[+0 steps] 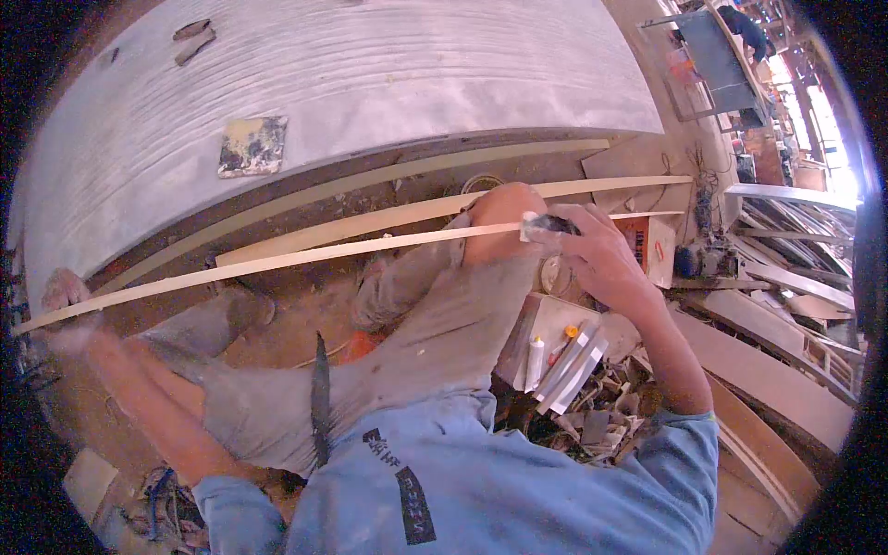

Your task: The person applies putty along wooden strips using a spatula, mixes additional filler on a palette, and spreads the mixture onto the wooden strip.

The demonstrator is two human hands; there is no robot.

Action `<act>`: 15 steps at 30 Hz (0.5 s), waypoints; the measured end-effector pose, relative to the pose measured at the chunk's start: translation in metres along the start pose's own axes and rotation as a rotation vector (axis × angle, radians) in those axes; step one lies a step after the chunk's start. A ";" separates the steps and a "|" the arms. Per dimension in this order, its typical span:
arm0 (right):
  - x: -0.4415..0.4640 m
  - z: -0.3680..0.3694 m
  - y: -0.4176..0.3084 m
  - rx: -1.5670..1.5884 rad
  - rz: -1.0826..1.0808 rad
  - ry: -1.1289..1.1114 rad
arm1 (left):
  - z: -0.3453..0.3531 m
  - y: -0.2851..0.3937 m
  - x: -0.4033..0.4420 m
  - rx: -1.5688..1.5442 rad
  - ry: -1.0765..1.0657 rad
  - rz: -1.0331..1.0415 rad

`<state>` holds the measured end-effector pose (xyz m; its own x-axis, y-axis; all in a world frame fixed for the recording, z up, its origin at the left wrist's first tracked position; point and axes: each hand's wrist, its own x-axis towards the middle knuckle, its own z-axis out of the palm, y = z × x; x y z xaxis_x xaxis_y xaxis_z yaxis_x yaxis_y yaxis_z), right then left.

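A long, thin, pale wooden strip (305,256) stretches across my lap, resting near my raised knee. Its left end is in the grip of my left hand (67,291), whose fingers are partly hidden. Toward the other end, my right hand (597,250) pinches a small dark-and-white piece (535,227) against the strip; its kind is unclear, though it looks like a folded pad. Just beyond lies a second wooden strip (388,217), running nearly parallel, with a third strip (370,176) close to the large panel.
A large greyish panel (416,74) bears a stained square plate (252,146). By my right side, a box top (555,314) holds a white tube (536,361); scraps (601,430) lie beside it. Boards (768,356) are stacked at right. Another person (747,32) is at the far bench.
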<state>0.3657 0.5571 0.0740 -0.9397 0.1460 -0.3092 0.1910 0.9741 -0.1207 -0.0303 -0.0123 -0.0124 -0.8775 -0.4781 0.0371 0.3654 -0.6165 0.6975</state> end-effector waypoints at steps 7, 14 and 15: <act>0.025 0.030 -0.011 0.277 -0.251 0.276 | -0.037 0.014 0.050 -0.158 -0.424 -0.197; 0.030 0.008 -0.019 0.378 -0.152 0.192 | -0.030 -0.003 0.043 -0.210 -0.398 -0.172; 0.031 0.005 -0.020 0.379 -0.154 0.190 | -0.033 -0.002 0.045 -0.271 -0.528 -0.217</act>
<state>0.3346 0.5408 0.0621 -0.9940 0.0674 -0.0863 0.1017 0.8601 -0.4999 -0.0603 -0.0537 -0.0355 -0.9502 0.0066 0.3115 0.1664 -0.8344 0.5254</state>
